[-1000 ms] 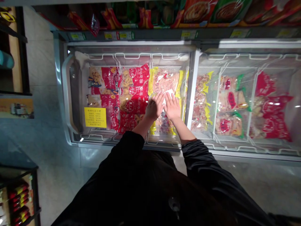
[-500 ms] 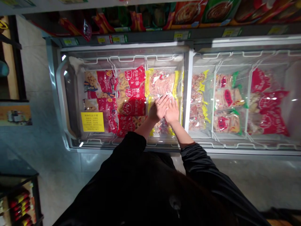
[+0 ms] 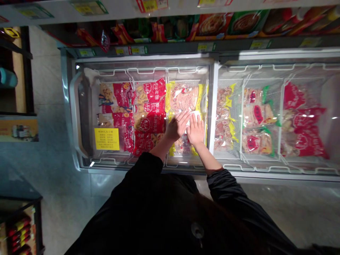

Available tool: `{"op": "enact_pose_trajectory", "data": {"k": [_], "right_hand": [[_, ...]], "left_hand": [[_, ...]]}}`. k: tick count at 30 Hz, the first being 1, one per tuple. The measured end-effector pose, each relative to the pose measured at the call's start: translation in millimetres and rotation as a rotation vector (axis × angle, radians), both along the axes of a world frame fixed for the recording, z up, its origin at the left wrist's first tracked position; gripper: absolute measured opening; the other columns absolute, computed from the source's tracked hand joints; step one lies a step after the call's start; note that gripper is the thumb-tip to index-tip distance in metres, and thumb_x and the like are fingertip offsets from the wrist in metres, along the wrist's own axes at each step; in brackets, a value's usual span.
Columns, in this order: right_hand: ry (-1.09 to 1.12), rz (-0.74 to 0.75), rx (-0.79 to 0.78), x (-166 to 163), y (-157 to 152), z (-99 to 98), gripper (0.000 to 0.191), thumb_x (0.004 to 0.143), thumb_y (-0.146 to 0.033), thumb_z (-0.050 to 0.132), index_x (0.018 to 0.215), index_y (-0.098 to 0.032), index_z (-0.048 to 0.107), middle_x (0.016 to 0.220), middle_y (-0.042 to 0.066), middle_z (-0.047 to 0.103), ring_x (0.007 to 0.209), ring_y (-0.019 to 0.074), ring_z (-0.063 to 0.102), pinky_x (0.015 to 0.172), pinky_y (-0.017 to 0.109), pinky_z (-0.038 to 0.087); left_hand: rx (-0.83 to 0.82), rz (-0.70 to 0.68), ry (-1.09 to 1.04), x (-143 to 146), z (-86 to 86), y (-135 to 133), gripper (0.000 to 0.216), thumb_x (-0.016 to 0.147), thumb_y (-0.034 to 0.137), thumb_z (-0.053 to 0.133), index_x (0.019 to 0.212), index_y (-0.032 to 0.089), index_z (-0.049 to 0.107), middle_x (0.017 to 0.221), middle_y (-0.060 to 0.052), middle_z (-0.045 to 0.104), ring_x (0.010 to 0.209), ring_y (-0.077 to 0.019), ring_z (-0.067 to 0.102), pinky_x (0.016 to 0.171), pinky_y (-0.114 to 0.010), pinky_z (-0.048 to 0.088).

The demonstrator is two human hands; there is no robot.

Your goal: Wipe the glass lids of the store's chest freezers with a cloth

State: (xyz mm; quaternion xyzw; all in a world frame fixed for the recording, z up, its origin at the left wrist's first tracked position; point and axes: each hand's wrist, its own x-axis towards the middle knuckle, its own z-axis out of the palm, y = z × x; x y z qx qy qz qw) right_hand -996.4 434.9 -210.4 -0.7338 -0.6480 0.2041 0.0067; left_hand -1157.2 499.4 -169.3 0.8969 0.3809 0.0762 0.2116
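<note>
My left hand (image 3: 178,126) lies flat with its fingers stretched out over the glass lid (image 3: 151,161) of a chest freezer. A ring shows on one of its fingers. Close beside it on the right, my right hand (image 3: 196,131) is flat too, fingers a little apart. Beneath the fingers of both hands is a thin white piece, like a tissue or wipe (image 3: 197,114), mostly covered. Below the glass, under the hands, are frozen food bags with yellow edges (image 3: 184,96).
Red food bags (image 3: 150,117) fill white wire baskets to the left, and a yellow notice (image 3: 107,139) lies over them. Rightward, past the lid's frame (image 3: 214,106), are more bags (image 3: 257,113). A shelf (image 3: 183,46) with packages runs along the back.
My hands have moved slightly apart, and more of the white piece shows between and above the fingers. The camera view has shifted a little.
</note>
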Motion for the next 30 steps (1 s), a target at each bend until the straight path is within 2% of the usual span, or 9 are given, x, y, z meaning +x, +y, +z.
{"op": "enact_pose_trajectory", "data": {"k": [3,6,9,12,16,19,25,28,30], "right_hand": [[0.018,0.093,0.010,8.1,19.7,-2.2,0.067,0.112,-0.038,0.029,0.174,-0.012,0.031,0.182,0.007,0.030,0.171,0.0276,0.020,0.140,0.053,0.017],[0.006,0.016,0.031,31.3,32.6,-3.1,0.069,0.112,-0.039,0.029,0.175,-0.012,0.028,0.183,0.007,0.026,0.171,0.0273,0.020,0.140,0.054,0.017],[-0.017,-0.124,0.019,43.9,23.9,-1.3,0.070,0.111,-0.038,0.028,0.175,-0.009,0.026,0.184,0.010,0.022,0.170,0.0290,0.021,0.139,0.055,0.019],[-0.028,-0.157,0.014,34.2,2.6,-0.1,0.070,0.112,-0.037,0.025,0.175,-0.009,0.026,0.184,0.010,0.024,0.171,0.0310,0.020,0.138,0.057,0.019],[-0.005,-0.057,0.022,19.6,-9.4,-1.9,0.068,0.113,-0.039,0.023,0.175,-0.012,0.028,0.183,0.009,0.027,0.171,0.0294,0.019,0.139,0.053,0.018],[0.023,0.042,0.019,35.2,4.0,-5.1,0.067,0.113,-0.039,0.028,0.174,-0.013,0.031,0.182,0.008,0.030,0.171,0.0274,0.020,0.139,0.051,0.017],[-0.072,-0.230,0.022,82.1,15.6,-6.2,0.072,0.111,-0.038,0.026,0.176,-0.009,0.020,0.184,0.012,0.023,0.170,0.0287,0.021,0.138,0.057,0.020],[-0.081,-0.258,0.009,67.8,-2.8,-2.8,0.072,0.111,-0.037,0.024,0.175,-0.005,0.023,0.184,0.014,0.024,0.170,0.0308,0.021,0.138,0.056,0.021],[-0.068,-0.203,0.009,49.4,-11.4,-2.3,0.070,0.111,-0.037,0.025,0.175,-0.009,0.028,0.183,0.010,0.026,0.170,0.0312,0.020,0.138,0.055,0.019]], "left_hand": [[-0.002,0.015,0.029,-3.2,1.2,-0.4,0.067,0.109,0.021,0.043,0.175,0.017,0.029,0.178,-0.009,0.038,0.169,-0.0242,0.029,0.139,-0.047,0.031],[-0.009,0.011,0.049,-5.1,5.2,0.9,0.069,0.107,0.018,0.046,0.174,0.014,0.031,0.179,-0.011,0.037,0.168,-0.0255,0.030,0.139,-0.048,0.030],[-0.020,0.008,0.049,-3.8,7.6,3.0,0.064,0.109,0.021,0.042,0.172,0.012,0.033,0.178,-0.011,0.038,0.167,-0.0248,0.034,0.139,-0.048,0.030],[-0.020,-0.003,0.032,2.4,6.5,3.9,0.062,0.111,0.023,0.039,0.172,0.015,0.034,0.177,-0.008,0.041,0.167,-0.0239,0.033,0.140,-0.046,0.028],[-0.028,-0.041,0.023,15.2,3.7,2.4,0.060,0.111,0.024,0.038,0.171,0.017,0.038,0.176,-0.007,0.043,0.168,-0.0243,0.029,0.139,-0.046,0.030],[-0.036,-0.063,0.021,23.2,4.2,1.2,0.060,0.111,0.024,0.037,0.170,0.014,0.039,0.178,-0.009,0.039,0.168,-0.0249,0.028,0.138,-0.047,0.033],[-0.035,-0.080,-0.026,29.3,6.8,4.1,0.060,0.111,0.024,0.036,0.170,0.011,0.037,0.180,-0.010,0.033,0.168,-0.0231,0.030,0.139,-0.045,0.029],[-0.044,-0.065,-0.037,30.2,3.1,4.6,0.060,0.109,0.022,0.039,0.169,0.014,0.040,0.178,-0.010,0.038,0.168,-0.0251,0.031,0.140,-0.049,0.028],[-0.039,-0.050,-0.032,30.5,-0.5,3.7,0.060,0.108,0.022,0.041,0.168,0.014,0.041,0.175,-0.011,0.043,0.167,-0.0259,0.032,0.138,-0.050,0.031]]}}
